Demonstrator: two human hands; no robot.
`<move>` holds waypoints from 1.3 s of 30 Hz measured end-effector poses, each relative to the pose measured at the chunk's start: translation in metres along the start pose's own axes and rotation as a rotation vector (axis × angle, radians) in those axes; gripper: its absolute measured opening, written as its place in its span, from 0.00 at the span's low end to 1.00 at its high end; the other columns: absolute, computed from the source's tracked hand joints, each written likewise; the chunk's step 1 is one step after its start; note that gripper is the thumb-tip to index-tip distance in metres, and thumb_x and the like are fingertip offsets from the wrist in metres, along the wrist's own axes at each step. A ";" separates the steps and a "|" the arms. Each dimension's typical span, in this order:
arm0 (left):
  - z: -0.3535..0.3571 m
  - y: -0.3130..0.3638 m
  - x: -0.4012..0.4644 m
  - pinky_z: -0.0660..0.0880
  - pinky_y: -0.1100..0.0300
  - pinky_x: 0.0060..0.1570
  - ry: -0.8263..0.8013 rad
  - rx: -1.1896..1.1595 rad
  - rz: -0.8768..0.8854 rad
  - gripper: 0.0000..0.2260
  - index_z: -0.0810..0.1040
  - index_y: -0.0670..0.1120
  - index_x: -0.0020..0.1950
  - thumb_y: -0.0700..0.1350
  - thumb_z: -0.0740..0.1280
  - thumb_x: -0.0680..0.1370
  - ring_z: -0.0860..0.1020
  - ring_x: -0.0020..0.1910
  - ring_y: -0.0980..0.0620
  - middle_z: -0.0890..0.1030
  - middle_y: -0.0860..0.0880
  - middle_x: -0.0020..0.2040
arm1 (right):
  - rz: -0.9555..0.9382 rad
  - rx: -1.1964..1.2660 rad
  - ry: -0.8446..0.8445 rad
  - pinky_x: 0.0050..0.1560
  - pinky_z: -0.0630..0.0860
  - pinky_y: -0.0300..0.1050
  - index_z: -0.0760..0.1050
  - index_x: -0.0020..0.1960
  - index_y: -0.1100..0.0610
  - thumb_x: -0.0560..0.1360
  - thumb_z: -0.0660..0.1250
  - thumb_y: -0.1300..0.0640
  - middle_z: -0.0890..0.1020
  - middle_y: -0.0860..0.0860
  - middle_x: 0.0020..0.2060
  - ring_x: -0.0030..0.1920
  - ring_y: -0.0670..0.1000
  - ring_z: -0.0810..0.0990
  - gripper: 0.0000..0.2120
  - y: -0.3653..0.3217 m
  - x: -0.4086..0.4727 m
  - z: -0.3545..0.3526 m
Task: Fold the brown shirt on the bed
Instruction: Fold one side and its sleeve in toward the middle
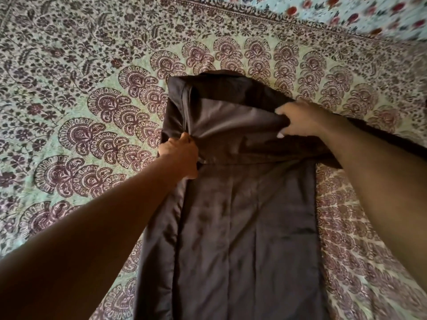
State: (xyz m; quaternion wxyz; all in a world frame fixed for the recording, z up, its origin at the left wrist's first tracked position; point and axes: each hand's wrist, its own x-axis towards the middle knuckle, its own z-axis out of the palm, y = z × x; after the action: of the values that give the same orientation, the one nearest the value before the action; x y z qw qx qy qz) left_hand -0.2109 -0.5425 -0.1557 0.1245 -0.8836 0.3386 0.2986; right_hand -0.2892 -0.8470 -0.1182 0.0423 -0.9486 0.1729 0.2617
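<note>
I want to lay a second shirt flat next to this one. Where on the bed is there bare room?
Widest: the patterned bedspread left of the brown shirt, beyond the left hand. Also the strip past the shirt's far end. Tighter on the right, where the right hand and shirt fabric trail.

Shirt (245,215) laid lengthwise at centre of bedspread (80,100). Left hand (180,155) gripping shirt's left edge; right hand (298,120) gripping fabric at right, farther up. Second patterned cloth (346,15) at far right, behind bedspread edge.

dim, soft light; blurred, warped edges.
</note>
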 end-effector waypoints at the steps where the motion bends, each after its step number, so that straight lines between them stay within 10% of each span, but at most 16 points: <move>1: -0.001 0.003 -0.001 0.77 0.42 0.61 0.004 0.016 -0.004 0.42 0.65 0.45 0.79 0.56 0.79 0.70 0.73 0.71 0.38 0.66 0.46 0.74 | 0.032 -0.039 -0.028 0.60 0.79 0.57 0.79 0.63 0.53 0.69 0.81 0.50 0.81 0.59 0.60 0.62 0.63 0.79 0.25 0.014 -0.008 0.001; 10: 0.000 0.024 -0.012 0.71 0.39 0.66 0.121 -0.182 -0.111 0.33 0.64 0.47 0.78 0.57 0.71 0.78 0.68 0.73 0.34 0.67 0.40 0.74 | 0.084 -0.066 0.158 0.61 0.65 0.62 0.69 0.62 0.54 0.83 0.62 0.53 0.81 0.60 0.55 0.60 0.65 0.78 0.09 0.041 -0.070 0.038; 14: 0.002 0.053 -0.023 0.76 0.43 0.58 0.361 -0.838 0.012 0.19 0.67 0.51 0.74 0.51 0.63 0.83 0.78 0.61 0.35 0.79 0.37 0.63 | -0.106 -0.141 0.454 0.52 0.63 0.55 0.72 0.57 0.54 0.79 0.65 0.56 0.84 0.55 0.36 0.41 0.60 0.84 0.07 -0.001 -0.107 0.059; 18: -0.005 0.095 -0.043 0.79 0.52 0.41 0.058 -1.543 0.114 0.08 0.74 0.63 0.61 0.55 0.57 0.87 0.78 0.38 0.50 0.78 0.44 0.45 | -0.199 -0.114 0.529 0.50 0.69 0.55 0.76 0.45 0.53 0.68 0.74 0.61 0.79 0.50 0.26 0.28 0.55 0.80 0.09 -0.053 -0.150 0.086; 22: 0.014 0.109 -0.037 0.84 0.50 0.46 0.116 -1.452 -0.035 0.05 0.84 0.51 0.51 0.51 0.74 0.79 0.85 0.47 0.46 0.86 0.42 0.51 | -0.287 0.052 0.429 0.32 0.77 0.51 0.81 0.52 0.57 0.71 0.76 0.56 0.83 0.54 0.36 0.35 0.60 0.84 0.12 -0.096 -0.190 0.118; 25: 0.033 0.099 -0.041 0.84 0.47 0.54 0.209 -1.290 -0.119 0.18 0.84 0.51 0.57 0.38 0.79 0.70 0.84 0.52 0.45 0.85 0.44 0.54 | -0.144 0.245 0.120 0.48 0.80 0.55 0.72 0.71 0.57 0.83 0.65 0.52 0.79 0.56 0.59 0.58 0.59 0.80 0.18 -0.111 -0.209 0.122; 31: 0.050 0.077 -0.063 0.81 0.50 0.59 0.188 -1.101 -0.027 0.30 0.78 0.54 0.67 0.30 0.69 0.68 0.79 0.61 0.46 0.77 0.46 0.65 | -0.095 -0.032 0.050 0.66 0.70 0.62 0.72 0.70 0.48 0.81 0.66 0.53 0.69 0.50 0.75 0.75 0.57 0.64 0.18 -0.091 -0.206 0.112; 39: 0.055 0.060 -0.076 0.76 0.56 0.60 0.235 -1.015 0.027 0.31 0.77 0.50 0.69 0.28 0.67 0.69 0.75 0.67 0.43 0.74 0.44 0.70 | 0.022 -0.205 -0.044 0.69 0.67 0.63 0.77 0.64 0.53 0.78 0.68 0.59 0.77 0.56 0.62 0.67 0.62 0.73 0.15 -0.051 -0.178 0.101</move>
State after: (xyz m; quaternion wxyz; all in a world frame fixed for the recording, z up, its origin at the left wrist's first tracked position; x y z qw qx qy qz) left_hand -0.3210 -0.5238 -0.1534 -0.3623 -0.8557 0.1744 0.3257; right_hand -0.4629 -0.7277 -0.1146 -0.0542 -0.9399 0.1546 0.2995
